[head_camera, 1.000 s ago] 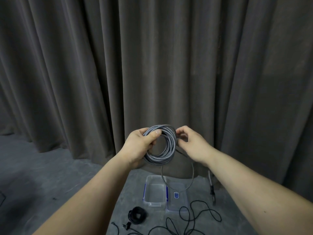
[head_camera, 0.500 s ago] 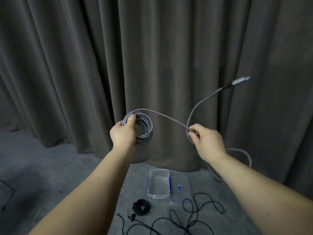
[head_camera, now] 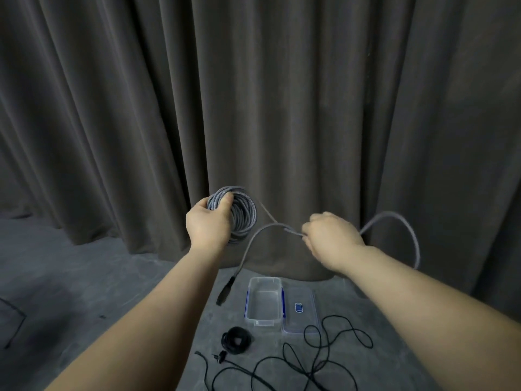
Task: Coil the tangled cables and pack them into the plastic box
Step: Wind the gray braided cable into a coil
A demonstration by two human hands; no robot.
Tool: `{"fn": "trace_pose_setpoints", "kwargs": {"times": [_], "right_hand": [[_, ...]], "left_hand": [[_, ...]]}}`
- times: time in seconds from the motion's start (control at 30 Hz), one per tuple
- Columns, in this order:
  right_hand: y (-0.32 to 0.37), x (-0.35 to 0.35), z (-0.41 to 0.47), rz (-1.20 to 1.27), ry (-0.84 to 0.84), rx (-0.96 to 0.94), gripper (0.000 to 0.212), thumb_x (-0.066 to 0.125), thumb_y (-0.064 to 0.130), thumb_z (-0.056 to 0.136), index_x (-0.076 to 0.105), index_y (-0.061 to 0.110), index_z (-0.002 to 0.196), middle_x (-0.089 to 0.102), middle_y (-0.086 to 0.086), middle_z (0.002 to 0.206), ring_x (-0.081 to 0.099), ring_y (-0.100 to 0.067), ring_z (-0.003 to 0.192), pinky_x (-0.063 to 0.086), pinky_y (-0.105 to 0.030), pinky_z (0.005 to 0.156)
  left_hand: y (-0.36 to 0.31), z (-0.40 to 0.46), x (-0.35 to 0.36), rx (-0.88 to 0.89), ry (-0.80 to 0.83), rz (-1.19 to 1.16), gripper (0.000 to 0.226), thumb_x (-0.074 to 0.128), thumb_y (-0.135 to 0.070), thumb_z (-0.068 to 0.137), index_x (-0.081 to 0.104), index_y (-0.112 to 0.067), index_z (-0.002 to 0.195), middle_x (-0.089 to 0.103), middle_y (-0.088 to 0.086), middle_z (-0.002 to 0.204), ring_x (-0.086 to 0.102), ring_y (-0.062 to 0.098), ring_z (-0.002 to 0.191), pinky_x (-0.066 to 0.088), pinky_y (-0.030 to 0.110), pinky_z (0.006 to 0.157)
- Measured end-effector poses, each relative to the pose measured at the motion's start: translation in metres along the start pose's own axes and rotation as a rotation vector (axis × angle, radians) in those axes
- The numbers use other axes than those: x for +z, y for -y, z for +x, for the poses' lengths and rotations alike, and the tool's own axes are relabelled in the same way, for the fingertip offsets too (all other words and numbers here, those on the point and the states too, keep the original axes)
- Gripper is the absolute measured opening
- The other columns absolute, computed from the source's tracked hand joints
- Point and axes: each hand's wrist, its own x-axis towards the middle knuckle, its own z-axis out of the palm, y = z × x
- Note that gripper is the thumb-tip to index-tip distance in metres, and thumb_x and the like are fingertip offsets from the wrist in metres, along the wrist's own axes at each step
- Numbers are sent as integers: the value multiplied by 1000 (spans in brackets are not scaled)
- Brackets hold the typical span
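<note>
Hands point(head_camera: 208, 225) on round braided grey cable coil point(head_camera: 243, 214)

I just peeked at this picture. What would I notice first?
First, two bare arms reaching out: the left hand grips a grey braided cable coil, and the right hand pinches its loose end. Below them on the floor sits an open plastic box, with its lid beside it and a tangled black cable nearby.

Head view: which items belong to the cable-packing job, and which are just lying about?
Job:
- grey braided cable, coil gripped by left hand, tail pinched by right hand
- open plastic box
- box lid
- coiled black cable
- loose black cable

Lying about:
- curtain
- thin dark wire at far left
</note>
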Motion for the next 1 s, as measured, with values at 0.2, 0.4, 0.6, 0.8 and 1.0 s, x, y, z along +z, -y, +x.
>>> {"fn": "trace_pose_setpoints", "kwargs": {"times": [0.2,0.4,0.6,0.8,1.0], "right_hand": [[-7,1,18,1444,-225,854,19,57,15,93,57,13,74,61,-10,68,55,-22,58,47,-35,59],[-4,-19,14,1714,2,679,17,55,6,92,60,11,77,67,-9,79,62,-21,76,45,-31,69],[-2,-14,8,1615,-58,576,24,56,-9,86,69,10,79,67,-5,78,60,-13,72,47,-23,64],[12,-12,14,1187,-302,456,21,74,1,76,64,16,85,48,5,65,44,-8,57,41,-15,55],[19,-16,17,1222,-211,476,30,77,5,73,56,22,88,52,2,70,53,-18,62,50,-36,68]], "left_hand": [[-5,-11,6,42,50,17,16,69,-28,87,70,-13,84,63,-6,64,56,-2,52,43,11,53],[-5,-12,9,12,56,-9,20,69,-28,87,65,-15,73,57,-9,52,48,1,43,42,18,51],[-4,-10,10,3,52,7,23,68,-30,87,63,-15,71,56,-12,51,46,-2,41,39,17,51],[-4,-20,20,62,95,34,17,70,-30,87,70,-14,90,66,-8,70,58,-1,60,45,15,63],[0,-24,25,73,112,49,15,70,-32,86,70,-19,94,72,-5,82,68,10,80,55,31,82]]}}
